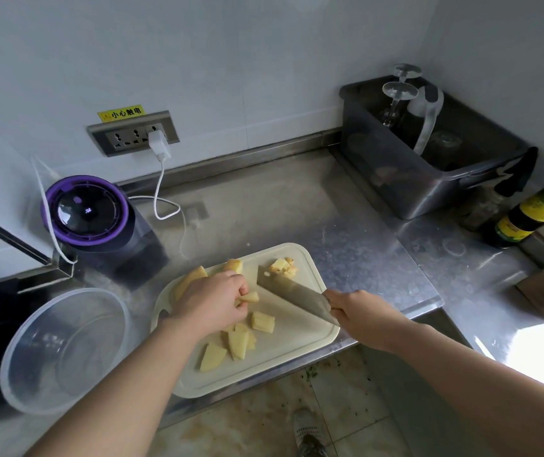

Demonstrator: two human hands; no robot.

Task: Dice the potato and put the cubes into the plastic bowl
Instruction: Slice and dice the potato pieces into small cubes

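A pale cutting board (297,344) lies on the steel counter with several peeled potato pieces on it. My left hand (213,301) pinches one small potato piece (250,297) near the board's middle. More potato wedges (239,344) lie below that hand, and small potato cubes (283,267) sit at the board's far corner. My right hand (359,313) grips the handle of a cleaver (292,293), whose blade rests slanted on the board beside the pinched piece. The clear plastic bowl (16,357) stands left of the board and looks empty.
A purple-rimmed appliance (87,214) stands behind the bowl, its white cable (161,192) running to a wall socket. A dark bin (428,179) with upturned glasses sits at the back right, a sauce bottle (534,212) beside it. The counter edge runs just below the board.
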